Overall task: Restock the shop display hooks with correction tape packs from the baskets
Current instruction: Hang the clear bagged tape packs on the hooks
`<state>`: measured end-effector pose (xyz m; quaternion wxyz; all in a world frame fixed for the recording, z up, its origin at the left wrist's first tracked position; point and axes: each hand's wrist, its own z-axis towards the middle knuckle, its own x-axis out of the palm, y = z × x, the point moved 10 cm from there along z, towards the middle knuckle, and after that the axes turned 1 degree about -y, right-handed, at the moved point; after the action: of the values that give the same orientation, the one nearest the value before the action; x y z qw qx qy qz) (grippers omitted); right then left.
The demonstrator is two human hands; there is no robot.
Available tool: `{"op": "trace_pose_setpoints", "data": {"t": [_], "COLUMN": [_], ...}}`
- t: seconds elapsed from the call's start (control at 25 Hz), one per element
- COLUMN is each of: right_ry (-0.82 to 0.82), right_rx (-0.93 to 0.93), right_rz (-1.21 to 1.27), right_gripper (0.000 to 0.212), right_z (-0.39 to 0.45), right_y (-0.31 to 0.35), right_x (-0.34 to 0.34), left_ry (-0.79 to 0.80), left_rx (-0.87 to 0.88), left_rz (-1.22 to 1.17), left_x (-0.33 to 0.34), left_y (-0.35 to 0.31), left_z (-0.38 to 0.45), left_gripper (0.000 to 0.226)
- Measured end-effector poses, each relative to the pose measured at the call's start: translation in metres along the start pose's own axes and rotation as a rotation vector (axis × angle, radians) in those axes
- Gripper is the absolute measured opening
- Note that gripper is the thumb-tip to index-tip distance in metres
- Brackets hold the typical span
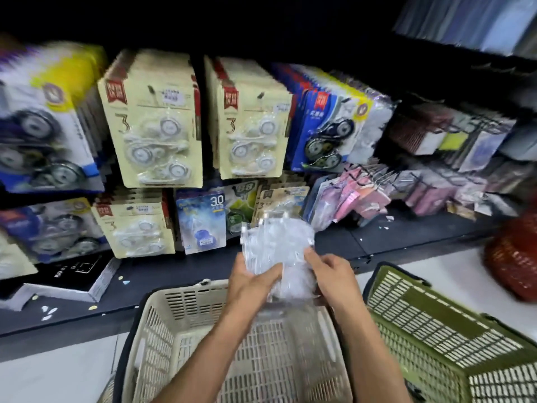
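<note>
At the bottom centre, a beige slatted plastic basket (232, 359) sits beside an olive-green plastic basket (436, 338) at lower right. Just above, the left hand (250, 282) and right hand (331, 274) both grip a bundle of clear-wrapped correction tape packs (276, 245). Beyond, cream-carded tape packs (154, 120) hang at upper centre.

Beyond and above the grip the dark, unlit upper wall of the display (261, 21) fades to black; below it and just past the grip runs a dark navy ledge (180, 274) strewn with small scraps of pale paper (48, 311); nearer and to either side of the grip lies a pale white floor (58, 370); far up to the right of the grip a blurred bluish-grey panel (470, 21) catches light; the light is dim overall and the edges of the view are smeared.
</note>
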<state>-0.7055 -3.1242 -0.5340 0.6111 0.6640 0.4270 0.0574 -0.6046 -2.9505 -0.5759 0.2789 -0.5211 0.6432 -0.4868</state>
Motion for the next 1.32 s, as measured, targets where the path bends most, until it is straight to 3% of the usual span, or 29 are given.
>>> {"op": "trace_pose_setpoints", "data": {"t": [0.12,0.24,0.36,0.6,0.76,0.92,1.32], "right_ry": [-0.02,0.246,0.375,0.12,-0.105,-0.175,-0.294], "right_rx": [0.001,0.061,-0.073,-0.225,-0.208,-0.166,-0.034], "right_rz": [0.128,0.265,0.329,0.503,0.579,0.573,0.749], "right_gripper": [0.045,0.029,0.031,0.015,0.01,0.015,0.018], "right_z": [0.002,-0.005,-0.007,0.045,0.079,0.107,0.112], "right_y": [0.056,0.098,0.141,0.171,0.161,0.155,0.132], "right_x": [-0.048,-0.052,-0.072,-0.149,-0.176,-0.177,-0.181], "left_ry": [0.062,0.084,0.091,0.167,0.182,0.152,0.157], "left_rx": [0.129,0.232,0.213,0.163,0.17,0.178,0.164], "left_rz": [0.097,0.194,0.093,-0.052,-0.058,-0.07,-0.109], "left_x": [0.042,0.059,0.058,0.066,0.07,0.064,0.064], "left_y": [-0.074,-0.134,-0.163,-0.164,-0.168,-0.168,-0.168], "left_z": [-0.005,-0.002,-0.003,0.001,0.01,0.022,0.022], "left_gripper": [0.057,0.064,0.042,0.052,0.099,0.131,0.092]}}
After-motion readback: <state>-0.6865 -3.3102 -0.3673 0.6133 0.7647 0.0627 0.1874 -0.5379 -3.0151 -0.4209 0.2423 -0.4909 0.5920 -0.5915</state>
